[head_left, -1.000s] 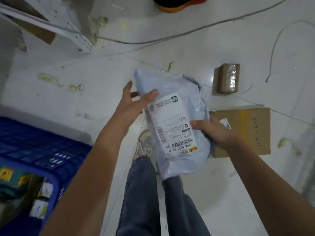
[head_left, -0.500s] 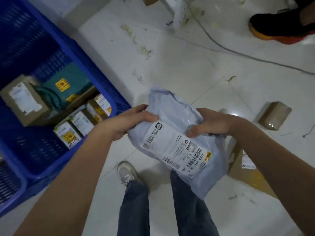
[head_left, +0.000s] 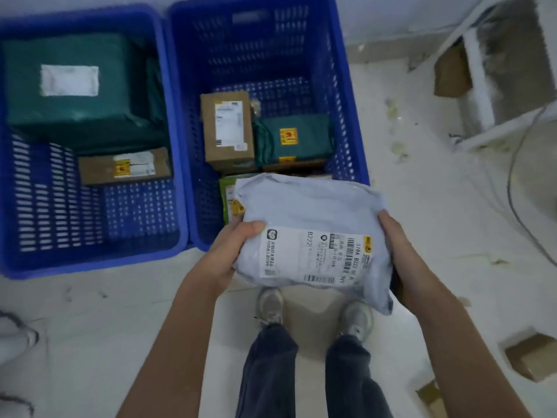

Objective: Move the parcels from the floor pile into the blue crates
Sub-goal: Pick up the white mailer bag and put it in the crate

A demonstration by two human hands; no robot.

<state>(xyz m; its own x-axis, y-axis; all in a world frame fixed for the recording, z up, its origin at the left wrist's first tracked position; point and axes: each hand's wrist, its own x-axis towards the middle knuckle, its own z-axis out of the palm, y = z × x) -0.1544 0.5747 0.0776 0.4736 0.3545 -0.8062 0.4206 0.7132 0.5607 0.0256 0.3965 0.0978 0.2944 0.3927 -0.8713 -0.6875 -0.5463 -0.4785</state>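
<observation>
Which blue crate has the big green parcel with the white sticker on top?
The left blue crate. Its big green parcel has a plain white label; the right blue crate holds a smaller green one with a yellow sticker.

pale grey mailer parcel (head_left: 310, 218) label up, held above right blue crate's (head_left: 346, 95) near edge

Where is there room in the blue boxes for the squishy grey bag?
Left blue crate: bare mesh floor in front of the small brown box. Right blue crate: bare behind the upright cardboard box; its near end is crowded.
</observation>
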